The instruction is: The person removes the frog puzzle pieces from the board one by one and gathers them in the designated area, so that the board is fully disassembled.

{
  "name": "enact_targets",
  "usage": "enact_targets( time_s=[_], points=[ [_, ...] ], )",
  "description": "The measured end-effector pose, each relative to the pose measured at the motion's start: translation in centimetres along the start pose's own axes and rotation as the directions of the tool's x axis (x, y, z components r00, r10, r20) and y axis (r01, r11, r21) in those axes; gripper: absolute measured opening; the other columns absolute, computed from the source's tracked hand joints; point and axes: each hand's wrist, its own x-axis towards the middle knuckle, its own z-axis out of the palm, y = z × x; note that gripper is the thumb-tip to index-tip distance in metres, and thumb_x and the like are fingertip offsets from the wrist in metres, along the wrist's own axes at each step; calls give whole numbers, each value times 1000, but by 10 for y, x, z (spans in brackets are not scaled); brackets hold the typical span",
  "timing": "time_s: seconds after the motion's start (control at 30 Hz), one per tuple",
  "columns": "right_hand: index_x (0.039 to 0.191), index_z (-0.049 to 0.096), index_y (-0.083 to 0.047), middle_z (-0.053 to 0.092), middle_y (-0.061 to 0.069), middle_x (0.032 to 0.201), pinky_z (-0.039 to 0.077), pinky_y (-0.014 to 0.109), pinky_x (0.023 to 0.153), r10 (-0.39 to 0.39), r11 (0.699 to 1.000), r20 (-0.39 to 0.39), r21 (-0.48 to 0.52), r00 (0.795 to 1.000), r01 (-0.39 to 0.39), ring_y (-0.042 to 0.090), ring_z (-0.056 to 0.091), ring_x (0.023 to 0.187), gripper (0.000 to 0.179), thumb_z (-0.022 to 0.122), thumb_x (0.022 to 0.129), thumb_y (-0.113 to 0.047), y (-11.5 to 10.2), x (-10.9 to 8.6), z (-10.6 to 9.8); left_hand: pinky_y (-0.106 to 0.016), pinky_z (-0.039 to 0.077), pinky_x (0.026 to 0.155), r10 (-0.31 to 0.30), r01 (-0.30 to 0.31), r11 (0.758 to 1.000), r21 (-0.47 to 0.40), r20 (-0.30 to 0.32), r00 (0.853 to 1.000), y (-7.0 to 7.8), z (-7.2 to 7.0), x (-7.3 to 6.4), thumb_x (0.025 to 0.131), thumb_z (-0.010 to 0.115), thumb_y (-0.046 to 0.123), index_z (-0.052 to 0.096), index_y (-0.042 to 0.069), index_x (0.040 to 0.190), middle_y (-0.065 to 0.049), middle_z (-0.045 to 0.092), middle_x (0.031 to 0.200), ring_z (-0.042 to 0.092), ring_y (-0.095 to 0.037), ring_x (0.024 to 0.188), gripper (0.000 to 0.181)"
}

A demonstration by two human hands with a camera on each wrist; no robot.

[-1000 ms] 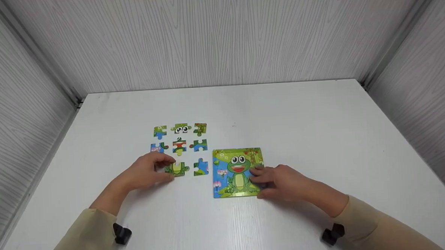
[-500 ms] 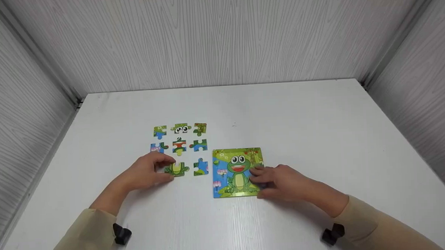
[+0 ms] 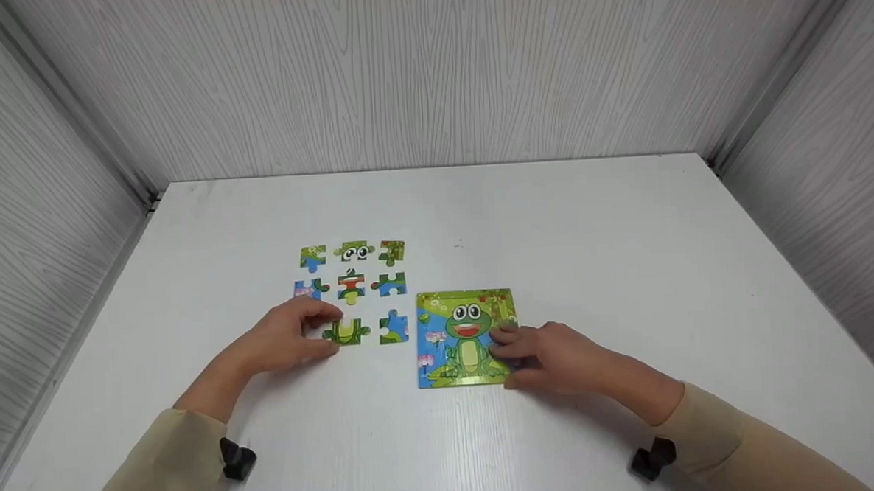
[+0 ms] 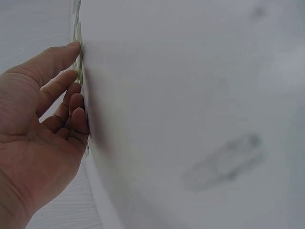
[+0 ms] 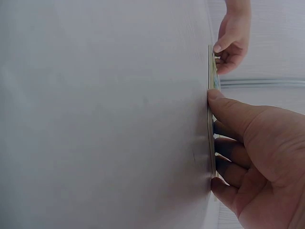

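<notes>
My left hand [image 3: 293, 334] is at the near row of jigsaw pieces, thumb and index finger on opposite edges of a green frog-belly piece [image 3: 347, 333] that lies on the table. To its right sits a blue-and-green corner piece [image 3: 394, 328]. A square frog puzzle board [image 3: 450, 374] with a raised rim lies right of the pieces. My right hand [image 3: 556, 355] holds its right side, thumb at the near corner and bent fingers over the picture. In the right wrist view, the thumb [image 5: 216, 94] meets the board's thin edge [image 5: 210, 71].
Behind the left hand lie more pieces in rows, among them an eyes piece [image 3: 355, 252], a mouth piece [image 3: 350, 287] and a tree piece [image 3: 392, 252]. The white table [image 3: 592, 246] ends at a grey wood-grain panel [image 3: 429, 76], with side panels left and right.
</notes>
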Motion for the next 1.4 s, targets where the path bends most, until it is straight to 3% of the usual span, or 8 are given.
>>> enact_targets(
  time_s=[0.27, 0.43, 0.57, 0.8, 0.97, 1.17, 1.4],
  points=[
    [147, 64, -12, 53, 6, 158, 47, 57, 105, 19, 1000, 12, 4, 1000, -19, 31, 49, 146, 54, 75, 100, -36, 0, 1, 0, -49, 45, 106, 4, -4, 1000, -16, 2, 1000, 9, -8, -1, 93, 82, 20, 67, 8, 137, -9, 61, 125, 54, -29, 115, 49],
    [147, 64, -12, 52, 7, 158, 47, 58, 104, 12, 1000, 8, 5, 1000, -12, 32, 48, 146, 54, 75, 100, -37, 0, 0, -1, -49, 48, 100, 51, -51, 999, -1, -8, 999, 22, -11, 1, 93, 82, 22, 68, 8, 137, -10, 64, 128, 55, -30, 117, 48],
    [147, 64, -12, 52, 7, 158, 47, 58, 105, 9, 1000, 8, 8, 1000, -9, 32, 48, 146, 54, 75, 100, -37, 0, 0, -1, -46, 51, 96, 108, -107, 994, 16, -11, 994, 41, -8, 5, 93, 81, 22, 68, 8, 136, -11, 65, 128, 56, -31, 117, 47],
    [147, 65, -11, 53, 7, 157, 47, 58, 106, 4, 1000, 0, 20, 1000, -4, 31, 49, 146, 55, 77, 99, -35, 0, 1, -1, -49, 53, 99, 237, -237, 972, -1, 35, 971, 78, 13, 16, 93, 83, 19, 70, 6, 134, -12, 67, 123, 59, -34, 116, 45],
    [147, 64, -11, 53, 6, 157, 46, 56, 109, 13, 999, 1, 39, 1000, -13, 28, 49, 146, 56, 78, 98, -34, 0, 2, 0, -49, 54, 100, 274, -273, 962, -27, 90, 957, 98, 31, 24, 92, 84, 17, 71, 5, 133, -12, 67, 123, 61, -33, 115, 45],
    [146, 65, -11, 54, 8, 157, 49, 57, 105, -5, 1000, -5, 29, 1000, 5, 30, 50, 145, 55, 77, 99, -35, 2, 2, 0, -46, 53, 101, 280, -279, 960, -25, 146, 949, 107, 50, 32, 91, 85, 18, 70, 6, 133, -10, 66, 122, 60, -29, 113, 47],
    [146, 65, -10, 54, 9, 157, 49, 57, 104, -12, 1000, -5, 19, 1000, 12, 31, 50, 145, 54, 76, 99, -35, 2, 1, 0, -42, 50, 99, 290, -297, 955, 7, 196, 937, 106, 66, 37, 88, 88, 21, 71, 8, 132, -4, 65, 119, 59, -23, 109, 49]
  ],
)
